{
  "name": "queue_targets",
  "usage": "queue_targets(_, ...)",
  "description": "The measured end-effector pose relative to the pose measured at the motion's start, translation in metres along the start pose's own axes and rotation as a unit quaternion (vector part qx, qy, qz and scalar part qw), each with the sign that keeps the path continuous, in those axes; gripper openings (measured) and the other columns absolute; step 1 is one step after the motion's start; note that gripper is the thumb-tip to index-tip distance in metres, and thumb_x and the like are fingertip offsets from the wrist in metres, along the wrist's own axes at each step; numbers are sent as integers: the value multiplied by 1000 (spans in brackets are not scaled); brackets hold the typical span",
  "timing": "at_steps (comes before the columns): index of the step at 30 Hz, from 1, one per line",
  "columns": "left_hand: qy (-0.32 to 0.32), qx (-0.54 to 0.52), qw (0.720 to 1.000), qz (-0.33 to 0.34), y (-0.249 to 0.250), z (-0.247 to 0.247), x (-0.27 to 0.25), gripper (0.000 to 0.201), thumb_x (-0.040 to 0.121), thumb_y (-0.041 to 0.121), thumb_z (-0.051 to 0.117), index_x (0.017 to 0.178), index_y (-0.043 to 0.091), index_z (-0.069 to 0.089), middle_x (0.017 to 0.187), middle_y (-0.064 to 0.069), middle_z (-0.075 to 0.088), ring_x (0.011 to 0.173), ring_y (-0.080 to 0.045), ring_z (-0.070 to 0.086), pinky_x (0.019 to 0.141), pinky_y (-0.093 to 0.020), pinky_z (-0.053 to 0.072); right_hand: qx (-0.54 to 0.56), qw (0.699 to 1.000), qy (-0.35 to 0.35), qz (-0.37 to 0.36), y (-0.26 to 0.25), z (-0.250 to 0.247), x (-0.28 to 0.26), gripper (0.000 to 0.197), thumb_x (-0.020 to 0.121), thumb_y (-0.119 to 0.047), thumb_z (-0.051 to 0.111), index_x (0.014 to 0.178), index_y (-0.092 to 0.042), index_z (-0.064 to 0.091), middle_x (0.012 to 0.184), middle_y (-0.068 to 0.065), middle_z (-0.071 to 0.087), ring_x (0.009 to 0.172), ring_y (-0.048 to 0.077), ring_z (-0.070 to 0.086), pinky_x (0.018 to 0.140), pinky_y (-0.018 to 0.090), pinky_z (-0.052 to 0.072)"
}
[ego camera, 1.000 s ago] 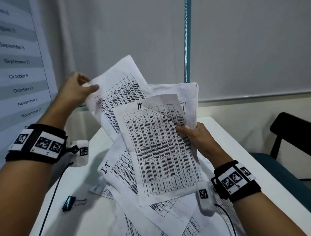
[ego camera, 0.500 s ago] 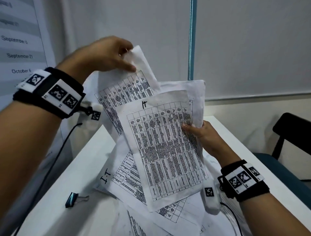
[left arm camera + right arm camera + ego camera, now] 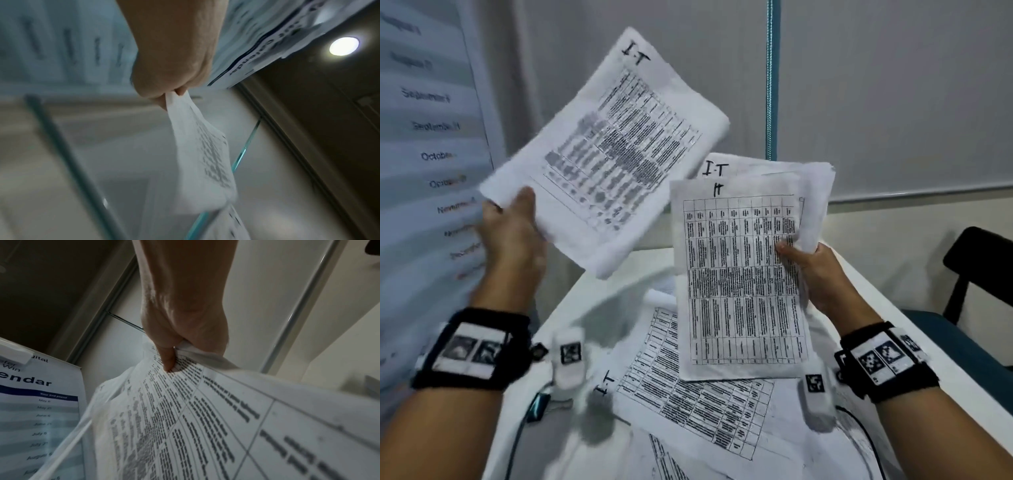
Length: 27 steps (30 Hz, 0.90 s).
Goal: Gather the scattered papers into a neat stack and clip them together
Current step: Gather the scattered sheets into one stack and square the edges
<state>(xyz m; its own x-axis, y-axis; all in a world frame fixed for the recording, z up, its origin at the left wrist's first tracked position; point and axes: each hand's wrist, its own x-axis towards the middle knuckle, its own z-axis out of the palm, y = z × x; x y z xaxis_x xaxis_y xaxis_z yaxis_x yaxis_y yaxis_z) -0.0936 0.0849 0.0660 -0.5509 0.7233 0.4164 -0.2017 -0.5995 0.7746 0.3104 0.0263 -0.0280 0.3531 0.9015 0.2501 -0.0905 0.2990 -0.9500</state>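
Nearest the camera, loose sheets (image 3: 698, 407) lie overlapping and askew on the table (image 3: 887, 294), and a binder clip (image 3: 536, 407) sits at their left edge, half hidden under the left wrist. Above them the right hand (image 3: 815, 274) holds a small bundle (image 3: 743, 281) upright; the wrist view shows its thumb pressed on the printed face and the fingers (image 3: 205, 340) curled behind, so the hand is clamped on the bundle's right edge. Up and to the left, the left hand (image 3: 512, 229) pinches one sheet (image 3: 606, 147) by its lower corner, thumb on top and the other fingers hidden behind the paper. That sheet is tilted, blurred, and well apart from the bundle.

The step in hand looks like adding this sheet to the bundle. To do it well, turn the sheet so its "I.T" heading sits at the top like the others, then slide it flat against the bundle, not drop it on at an angle. A corner pinch lets thin paper flop and fold, so move it slowly and let the right thumb lift only briefly to admit it. The bundle's far edge already curls; loosen the grip enough to let it flatten. Once the table sheets are gathered too, tap the edges square on the table before reaching for the clip.

Farthest back stand a wall calendar (image 3: 438, 137) at left and a chair (image 3: 979, 267) at right.
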Motion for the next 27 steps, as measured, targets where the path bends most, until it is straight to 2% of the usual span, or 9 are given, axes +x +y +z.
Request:
queue_targets(3, 3, -52, 994, -100, -35, 9, -43, 37, 93, 12, 67, 130, 8, 64, 122, -9, 74, 113, -28, 71, 97, -57, 56, 19, 999, -16, 29, 6, 5, -6, 17, 88, -20, 75, 101, -12, 68, 97, 12, 71, 90, 28, 64, 85, 42, 55)
queue_targets(7, -30, -32, 992, -119, -56, 40, -109, 25, 96, 0, 63, 118, 12, 67, 102, 2, 78, 93, -16, 74, 81, -35, 62, 87, 995, 8, 43, 9, 12, -7, 63, 63, -32, 93, 112, -1, 68, 102, 22, 67, 95, 33, 63, 103, 63, 46)
queue_targets(12, -35, 15, 992, -119, -65, 61, -160, 15, 96, 5, 66, 101, 18, 61, 99, -2, 75, 86, -16, 73, 95, -47, 59, 115, 990, 41, 64, 3, 21, -9, 21, 88, 1, 66, 110, 2, 69, 91, 13, 76, 86, 29, 72, 81, 44, 62)
queue_targets(15, -54, 53, 989, -124, -67, 70, -188, 31, 97, 6, 64, 122, 21, 52, 113, -8, 71, 102, -29, 72, 95, -53, 58, 170, 980, 31, 98, 3, 21, -14, 19, 101, -7, 50, 88, -9, 64, 64, 1, 72, 67, 23, 66, 54, 27, 58)
queue_targets(18, -130, 170, 976, -37, -64, 74, -203, 80, 97, -2, 55, 148, 53, 29, 136, 2, 61, 114, -24, 67, 94, -37, 56, 264, 959, -19, 101, -1, 19, -22, 27, 107, -19, 41, 97, -8, 63, 81, 7, 76, 74, 23, 73, 64, 33, 63)
queue_targets(20, -201, 284, 936, 48, -60, 79, -204, 87, 99, -1, 49, 156, 55, 14, 146, -5, 50, 123, -29, 59, 86, -25, 46, 274, 957, -17, 95, -4, 14, -25, 33, 107, -27, 41, 100, -10, 69, 96, 8, 74, 80, 23, 75, 67, 37, 63)
queue_targets(23, -291, 440, 844, 100, -51, 84, -211, 45, 105, 42, 50, 148, 50, 41, 151, -13, 41, 127, -35, 54, 89, -32, 48, 281, 954, 49, 89, -3, 37, -40, 45, 108, -18, 39, 82, -7, 75, 94, 10, 68, 66, 11, 74, 57, 22, 59)
queue_targets(25, -327, 528, 773, 129, -57, 83, -213, 63, 92, 76, 45, 144, 41, 49, 147, -10, 43, 133, -30, 47, 104, -43, 47, 305, 947, 100, 21, -1, 43, -42, 24, 104, 5, 40, 114, 2, 61, 114, 6, 67, 101, 12, 70, 94, 23, 52)
queue_targets(27, -315, 587, 733, 135, -63, 86, -211, 86, 82, 90, 37, 145, 32, 46, 149, -9, 41, 138, -29, 39, 110, -51, 39, 272, 959, 25, 80, -6, 42, -48, 35, 105, 5, 32, 136, 0, 47, 106, -2, 64, 106, 23, 60, 101, 34, 44)
